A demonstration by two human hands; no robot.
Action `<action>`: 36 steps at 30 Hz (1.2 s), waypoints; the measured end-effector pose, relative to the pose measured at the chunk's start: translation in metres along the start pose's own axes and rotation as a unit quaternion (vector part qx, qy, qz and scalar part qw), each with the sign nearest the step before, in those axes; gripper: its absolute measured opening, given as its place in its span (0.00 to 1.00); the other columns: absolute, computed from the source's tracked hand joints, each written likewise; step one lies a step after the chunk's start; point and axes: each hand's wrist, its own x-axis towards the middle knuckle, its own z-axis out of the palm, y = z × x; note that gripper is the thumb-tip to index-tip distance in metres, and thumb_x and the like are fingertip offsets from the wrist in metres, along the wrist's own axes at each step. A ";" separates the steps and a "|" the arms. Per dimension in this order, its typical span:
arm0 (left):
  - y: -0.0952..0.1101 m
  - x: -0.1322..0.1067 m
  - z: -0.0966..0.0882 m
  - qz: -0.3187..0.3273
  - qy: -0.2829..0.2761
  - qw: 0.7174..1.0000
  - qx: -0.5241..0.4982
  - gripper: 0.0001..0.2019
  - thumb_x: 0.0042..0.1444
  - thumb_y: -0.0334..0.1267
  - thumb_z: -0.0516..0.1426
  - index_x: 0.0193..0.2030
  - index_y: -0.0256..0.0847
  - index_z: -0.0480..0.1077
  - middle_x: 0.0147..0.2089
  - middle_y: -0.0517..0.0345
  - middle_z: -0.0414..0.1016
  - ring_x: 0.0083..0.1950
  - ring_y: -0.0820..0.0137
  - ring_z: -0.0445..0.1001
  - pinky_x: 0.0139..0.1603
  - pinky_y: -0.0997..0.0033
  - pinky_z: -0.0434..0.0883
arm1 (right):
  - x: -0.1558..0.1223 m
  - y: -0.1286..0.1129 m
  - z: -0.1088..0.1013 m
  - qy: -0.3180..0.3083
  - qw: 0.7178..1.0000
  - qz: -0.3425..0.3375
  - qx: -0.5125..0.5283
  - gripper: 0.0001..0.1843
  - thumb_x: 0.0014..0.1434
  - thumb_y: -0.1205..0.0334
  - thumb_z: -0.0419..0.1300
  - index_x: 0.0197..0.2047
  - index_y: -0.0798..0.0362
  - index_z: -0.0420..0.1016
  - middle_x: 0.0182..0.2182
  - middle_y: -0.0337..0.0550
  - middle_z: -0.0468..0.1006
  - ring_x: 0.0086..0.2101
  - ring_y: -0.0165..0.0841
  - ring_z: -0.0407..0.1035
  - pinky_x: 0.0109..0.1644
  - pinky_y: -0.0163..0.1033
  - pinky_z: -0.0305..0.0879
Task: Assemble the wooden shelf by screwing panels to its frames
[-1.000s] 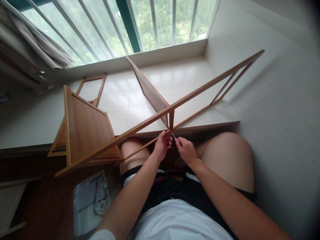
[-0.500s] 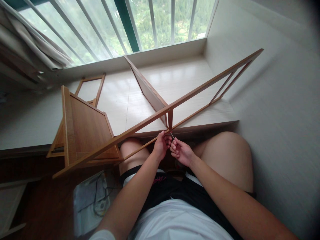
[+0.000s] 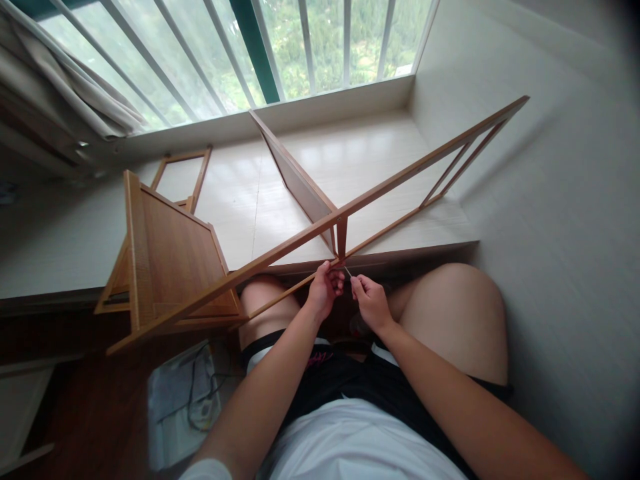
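A wooden frame (image 3: 280,253) with two long rails slants across in front of me, its lower rail just above my thighs. My left hand (image 3: 323,288) is closed at that lower rail by the joint with a short crosspiece (image 3: 342,238); its thumb and fingertips lie against the wood. Between the fingers of my right hand (image 3: 371,301) is a thin metal rod (image 3: 348,271), much like a hex key. Its far tip reaches the underside of the joint, and the exact contact is hidden. From this joint a wooden panel (image 3: 295,175) extends towards the window.
At left, a broad wooden panel (image 3: 180,250) joins the frame. A smaller wooden frame (image 3: 203,175) lies behind it on the white window ledge (image 3: 230,200). Below left is a clear plastic box (image 3: 175,427) with a cable. A wall (image 3: 540,220) stands close on the right.
My right hand has shifted slightly right, away from my left hand, and its fingers have turned around the metal rod. My left hand and the wooden frame stay nearly where they were.
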 end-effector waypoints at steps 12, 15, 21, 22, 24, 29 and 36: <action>0.000 0.000 -0.001 0.002 0.000 1.000 -0.002 0.20 0.55 0.54 0.55 0.41 0.37 0.72 0.27 0.61 0.68 0.23 0.77 0.62 0.22 0.76 0.56 | 0.005 0.003 -0.003 0.005 0.956 -0.107 -0.273 0.19 0.68 0.55 0.45 0.28 0.51 0.66 0.26 0.42 0.74 0.28 0.32 0.66 0.33 0.37 0.51; -0.001 0.001 -0.002 0.001 -0.005 1.000 0.000 0.20 0.55 0.54 0.54 0.42 0.37 0.72 0.27 0.61 0.68 0.23 0.77 0.62 0.22 0.76 0.56 | 0.005 0.003 -0.004 0.015 0.943 -0.118 -0.312 0.19 0.68 0.55 0.45 0.28 0.51 0.66 0.26 0.42 0.73 0.27 0.32 0.65 0.32 0.37 0.49; -0.002 0.002 -0.002 0.003 -0.005 1.000 -0.003 0.20 0.56 0.54 0.54 0.41 0.37 0.72 0.27 0.61 0.68 0.23 0.77 0.62 0.22 0.76 0.56 | 0.004 0.000 -0.004 0.032 0.913 -0.143 -0.380 0.18 0.69 0.57 0.46 0.29 0.52 0.67 0.27 0.40 0.74 0.27 0.30 0.65 0.32 0.38 0.47; -0.002 0.002 -0.002 0.003 -0.005 1.000 -0.003 0.20 0.56 0.54 0.54 0.41 0.37 0.72 0.27 0.61 0.68 0.23 0.77 0.62 0.22 0.76 0.56 | 0.004 0.000 -0.004 0.037 0.908 -0.147 -0.391 0.18 0.69 0.57 0.46 0.29 0.52 0.67 0.27 0.40 0.74 0.27 0.30 0.65 0.32 0.38 0.46; -0.002 0.002 -0.002 0.001 -0.004 1.000 -0.003 0.20 0.55 0.54 0.54 0.40 0.37 0.72 0.27 0.61 0.68 0.23 0.77 0.62 0.22 0.76 0.56 | 0.003 -0.002 -0.004 0.047 0.899 -0.154 -0.408 0.18 0.69 0.57 0.47 0.28 0.52 0.66 0.27 0.41 0.74 0.28 0.30 0.66 0.32 0.38 0.47; -0.002 0.002 -0.002 -0.002 0.000 1.000 -0.003 0.20 0.55 0.54 0.55 0.40 0.37 0.72 0.26 0.61 0.68 0.23 0.77 0.62 0.22 0.76 0.55 | 0.002 -0.004 -0.003 0.041 0.890 -0.178 -0.418 0.18 0.69 0.58 0.47 0.29 0.52 0.66 0.27 0.41 0.73 0.30 0.30 0.66 0.34 0.37 0.48; -0.001 0.002 -0.002 -0.006 0.006 1.000 -0.006 0.20 0.55 0.54 0.55 0.39 0.36 0.72 0.26 0.61 0.69 0.22 0.77 0.63 0.22 0.76 0.56 | 0.004 -0.002 -0.003 0.040 0.924 -0.146 -0.351 0.18 0.68 0.57 0.48 0.28 0.52 0.66 0.27 0.43 0.73 0.29 0.31 0.64 0.32 0.38 0.48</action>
